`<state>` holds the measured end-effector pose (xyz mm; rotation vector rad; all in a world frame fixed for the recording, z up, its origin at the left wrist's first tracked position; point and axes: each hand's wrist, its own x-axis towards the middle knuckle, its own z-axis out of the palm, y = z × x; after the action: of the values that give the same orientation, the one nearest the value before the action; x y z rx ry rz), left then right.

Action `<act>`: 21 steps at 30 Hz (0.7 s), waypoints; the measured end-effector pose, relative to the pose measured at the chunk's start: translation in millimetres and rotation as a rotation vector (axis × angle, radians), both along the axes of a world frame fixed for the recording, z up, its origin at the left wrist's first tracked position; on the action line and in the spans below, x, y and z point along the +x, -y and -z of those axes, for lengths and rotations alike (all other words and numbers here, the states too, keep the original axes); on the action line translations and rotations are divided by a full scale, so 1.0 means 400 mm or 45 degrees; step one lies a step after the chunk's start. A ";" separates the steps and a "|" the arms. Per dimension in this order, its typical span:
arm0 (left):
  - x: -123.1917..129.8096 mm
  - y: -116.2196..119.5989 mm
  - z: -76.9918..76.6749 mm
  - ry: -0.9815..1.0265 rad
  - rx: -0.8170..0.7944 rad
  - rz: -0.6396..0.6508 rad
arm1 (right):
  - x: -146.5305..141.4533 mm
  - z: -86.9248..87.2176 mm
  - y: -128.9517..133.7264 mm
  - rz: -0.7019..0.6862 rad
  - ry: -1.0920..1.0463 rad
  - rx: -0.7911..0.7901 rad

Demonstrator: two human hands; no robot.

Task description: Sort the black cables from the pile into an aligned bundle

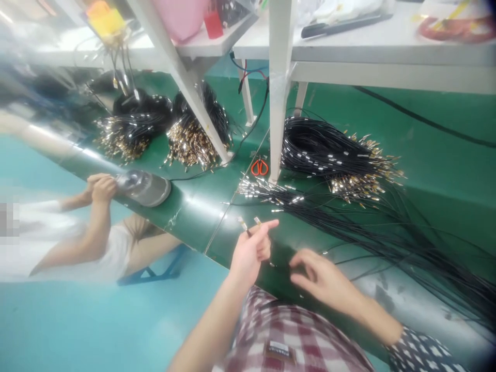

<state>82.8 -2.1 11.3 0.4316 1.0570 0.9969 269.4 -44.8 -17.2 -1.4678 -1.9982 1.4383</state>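
Observation:
My left hand (251,253) is closed on thin black cables near the front edge of the green worktop, index finger stretched out. Two metal-tipped cable ends (244,225) stick up above its thumb. To its right, my right hand (323,279) is open over the worktop, thumb and fingers apart and curved, with nothing visible in them. Just beyond both hands lies a long loose spread of black cables (321,214), its silvery ends pointing left. Behind it rests a thick looped bundle of black cables (318,147) with brass-coloured ends.
Orange-handled scissors (259,166) lie beside a white shelf leg (276,103). Two more cable bundles (194,142) sit further left. A grey rounded device (145,187) stands near a co-worker's hands (101,187). A raised white shelf (368,51) runs along the back.

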 end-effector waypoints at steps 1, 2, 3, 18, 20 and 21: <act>0.004 0.000 0.001 0.006 0.000 0.031 | -0.013 -0.007 -0.004 0.075 -0.058 -0.017; 0.008 0.001 0.001 0.006 0.000 0.059 | -0.029 -0.015 -0.010 0.129 -0.131 -0.029; 0.012 0.002 0.002 -0.001 0.005 0.078 | -0.047 -0.023 -0.016 0.156 -0.199 -0.036; 0.002 -0.023 0.047 -0.028 -0.018 -0.043 | -0.046 0.034 -0.020 0.019 -0.236 -0.305; -0.033 -0.043 0.056 0.176 -0.032 -0.162 | -0.003 0.081 -0.038 -0.123 -0.168 -0.477; -0.050 -0.051 0.061 0.249 -0.060 -0.193 | 0.017 0.104 -0.059 -0.124 -0.093 -0.466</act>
<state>62.7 18.4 -13.1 0.2129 0.9445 1.1226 276.3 -21.2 -58.8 -1.4407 -1.8560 1.9522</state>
